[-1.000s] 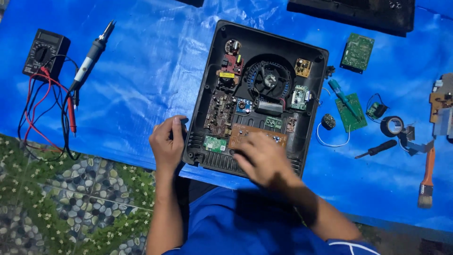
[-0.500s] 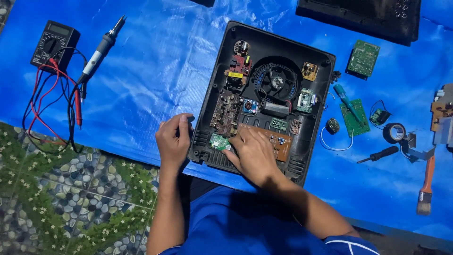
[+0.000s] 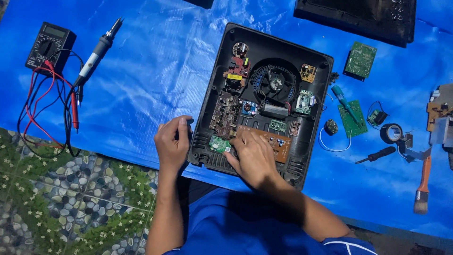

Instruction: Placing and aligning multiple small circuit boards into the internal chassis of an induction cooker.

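Since the earlier frames the right hand [image 3: 252,158] has slid leftward across the near end of the opened appliance case [image 3: 264,99], from over the brown circuit board [image 3: 271,140] to the small green circuit board [image 3: 220,144] in the near left corner, while the left hand [image 3: 172,144] has stayed at the case's left edge. As for progress, I judge the job to be mid-way: the cover is off, the fan and boards are exposed, and several loose boards and a green-handled screwdriver [image 3: 343,101] lie on the blue tarp [image 3: 155,71] to the right, yet most boards still sit in the case. The right fingers are half-curled, tips touching the green board (whether they pinch it I cannot tell). The left fingers are bent loosely against the rim, bracing rather than gripping.
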